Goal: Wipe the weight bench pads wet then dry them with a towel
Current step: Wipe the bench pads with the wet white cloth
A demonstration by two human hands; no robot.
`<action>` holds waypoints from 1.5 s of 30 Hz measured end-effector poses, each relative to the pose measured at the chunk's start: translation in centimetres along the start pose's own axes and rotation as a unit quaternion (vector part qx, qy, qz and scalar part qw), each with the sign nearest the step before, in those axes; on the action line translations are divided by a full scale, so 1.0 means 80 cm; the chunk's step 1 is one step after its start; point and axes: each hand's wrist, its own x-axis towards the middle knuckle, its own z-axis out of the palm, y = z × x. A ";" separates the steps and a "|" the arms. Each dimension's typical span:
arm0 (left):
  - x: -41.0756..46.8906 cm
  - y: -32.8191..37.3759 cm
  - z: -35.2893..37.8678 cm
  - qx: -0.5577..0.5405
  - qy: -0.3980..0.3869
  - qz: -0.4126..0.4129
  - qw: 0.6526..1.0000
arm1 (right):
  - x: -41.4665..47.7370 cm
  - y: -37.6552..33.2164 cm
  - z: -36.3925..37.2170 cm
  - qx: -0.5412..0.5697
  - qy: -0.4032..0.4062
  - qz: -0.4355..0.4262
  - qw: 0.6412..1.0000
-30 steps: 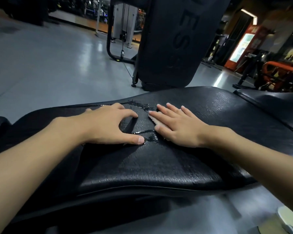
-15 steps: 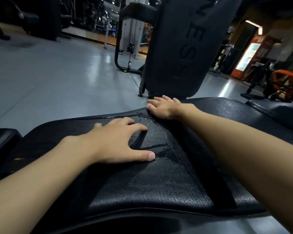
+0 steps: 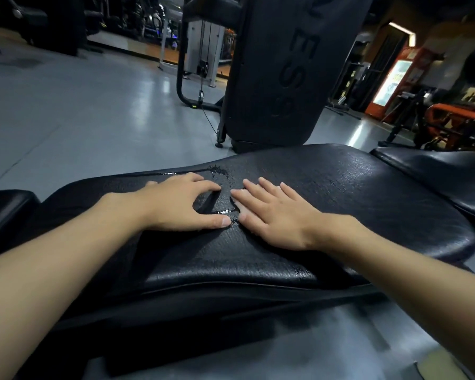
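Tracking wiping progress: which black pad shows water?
The wide middle pad under the left hand and right hand: droplets and a streak lie between them. Others show none.

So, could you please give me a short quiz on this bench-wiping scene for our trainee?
1. True or false: the left hand is lifted clear of the bench pad.
2. The shiny water streak lies: A) between the two hands; B) on the right forearm; C) on the upright lettered pad behind.
3. Fill the gap: the right hand rests on the pad with its fingers ____, not curled.

Key: 1 false, it rests on the pad; 2 A; 3 straight.
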 end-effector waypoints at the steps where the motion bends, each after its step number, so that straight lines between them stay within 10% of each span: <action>1: -0.001 0.000 0.000 -0.001 0.001 -0.001 1.000 | -0.014 -0.003 0.001 -0.003 -0.002 -0.004 1.000; 10: -0.008 -0.012 -0.004 -0.043 0.000 0.028 0.999 | -0.105 -0.015 0.005 -0.037 -0.026 -0.055 0.997; 34: 0.011 -0.031 -0.006 -0.045 0.006 0.050 0.998 | 0.210 0.021 -0.020 0.006 -0.024 0.076 0.997; 45: -0.008 -0.044 -0.007 -0.057 0.000 0.034 0.998 | 0.130 -0.013 -0.010 0.013 -0.006 0.030 0.999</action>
